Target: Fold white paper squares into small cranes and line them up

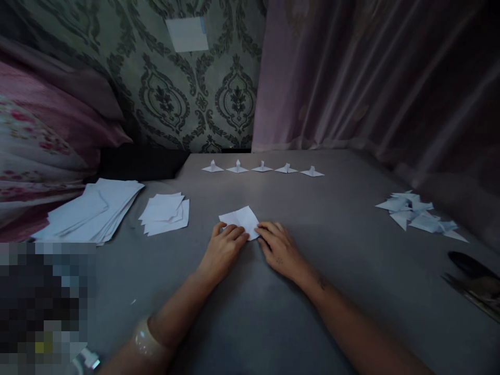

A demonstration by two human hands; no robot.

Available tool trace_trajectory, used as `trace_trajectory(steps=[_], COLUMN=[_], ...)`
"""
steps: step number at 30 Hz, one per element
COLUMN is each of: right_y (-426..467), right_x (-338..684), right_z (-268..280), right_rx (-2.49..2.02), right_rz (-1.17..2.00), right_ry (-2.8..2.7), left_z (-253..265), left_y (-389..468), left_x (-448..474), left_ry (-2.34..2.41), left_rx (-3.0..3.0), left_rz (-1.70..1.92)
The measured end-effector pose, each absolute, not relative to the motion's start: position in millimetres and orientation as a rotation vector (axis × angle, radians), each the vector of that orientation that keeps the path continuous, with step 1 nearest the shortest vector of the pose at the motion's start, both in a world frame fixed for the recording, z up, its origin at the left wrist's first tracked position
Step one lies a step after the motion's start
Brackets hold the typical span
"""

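A small white sheet of paper (242, 216) lies on the grey tabletop in front of me, turned at an angle. My left hand (226, 245) rests over its lower left part with bent fingers gripping the near edge. At the right corner, the thumb and fingertips of my right hand (279, 247) close on the paper. The hands cover the sheet's near edge, so any crease there is hidden. Beyond the sheet, several folded paper cranes (262, 166) stand in a row near the table's far edge.
On the left are a stack of small paper squares (166, 213) and a larger pile of sheets (94, 211). Folded paper pieces (422, 213) are heaped at the right. Dark-handled scissors (472, 265) lie by the right edge. A patterned wall (187, 94) and curtains (332, 78) stand behind.
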State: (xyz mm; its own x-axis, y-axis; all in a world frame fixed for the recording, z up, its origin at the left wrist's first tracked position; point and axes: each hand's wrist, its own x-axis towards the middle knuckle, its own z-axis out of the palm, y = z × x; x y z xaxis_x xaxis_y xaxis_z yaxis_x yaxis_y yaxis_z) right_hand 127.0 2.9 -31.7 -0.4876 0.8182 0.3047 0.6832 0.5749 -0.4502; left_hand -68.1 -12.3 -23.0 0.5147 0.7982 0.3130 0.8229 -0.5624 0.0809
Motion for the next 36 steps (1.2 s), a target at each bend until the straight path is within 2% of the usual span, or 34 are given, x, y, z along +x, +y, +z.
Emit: trace_trajectory(steps=[8,22,36], right_y=[-10,5,11], right_x=[124,123,116], right_z=[-23,-32,-31], right_rx=[-1.242,-1.329,-1.425], right_rz=[0.357,0.534,0.569], right_ry=[-2.343,-2.110,-2.118], left_z=[-22,-19,-15], left_y=[-21,-14,-9], left_x=[-65,-60,-55], left_ry=[-1.586,-2.027,-2.322], left_rx=[-2.653,-2.494,-2.371], left_rz=[-0.544,-0.763,-0.687])
